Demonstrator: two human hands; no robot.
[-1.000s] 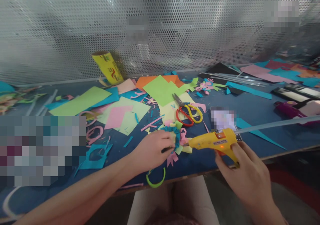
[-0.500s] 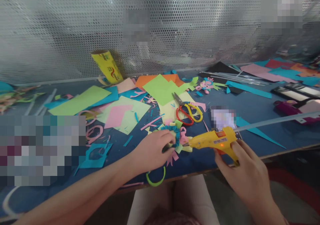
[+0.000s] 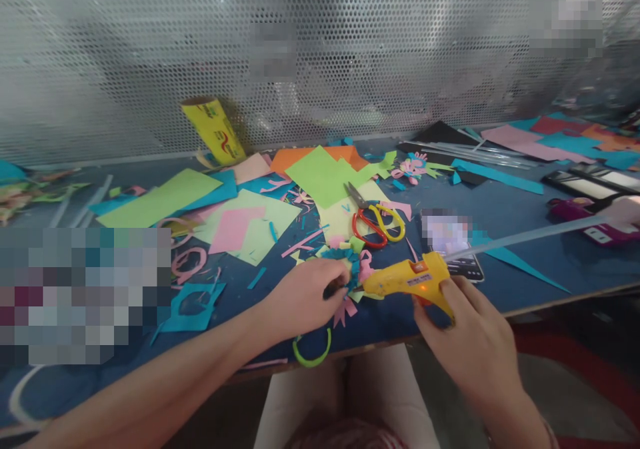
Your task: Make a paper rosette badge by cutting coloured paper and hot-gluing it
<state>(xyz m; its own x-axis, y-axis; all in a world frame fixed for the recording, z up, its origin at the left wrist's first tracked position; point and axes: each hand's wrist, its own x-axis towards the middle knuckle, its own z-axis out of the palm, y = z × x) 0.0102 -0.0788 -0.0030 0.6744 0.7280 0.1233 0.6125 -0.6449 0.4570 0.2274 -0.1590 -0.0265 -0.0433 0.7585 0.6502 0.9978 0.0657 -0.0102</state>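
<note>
My right hand (image 3: 473, 332) is wrapped round the handle of a yellow hot glue gun (image 3: 405, 277), whose orange light glows. A long clear glue stick (image 3: 525, 237) sticks out of its back. The nozzle points left and reaches the paper flower piece (image 3: 354, 259), made of blue, pink and pale green curled strips. My left hand (image 3: 313, 296) closes its fingers on this piece at the near edge of the table; its fingertips are partly hidden. Just beyond lie scissors (image 3: 377, 224) with one red and one yellow handle. A green paper ring (image 3: 313, 362) lies below my left hand.
Coloured paper sheets (image 3: 320, 176) and scraps spread over the blue table (image 3: 280, 336). A phone (image 3: 470, 269) lies beyond the glue gun. A yellow tube (image 3: 215, 132) leans on the perforated metal panel (image 3: 340, 49). More glue sticks (image 3: 470, 152) lie at the back right, near another person's hand (image 3: 627, 209).
My right hand has moved the glue gun left, bringing its nozzle in among the paper strips. More of the phone shows. My left hand stays about where it was.
</note>
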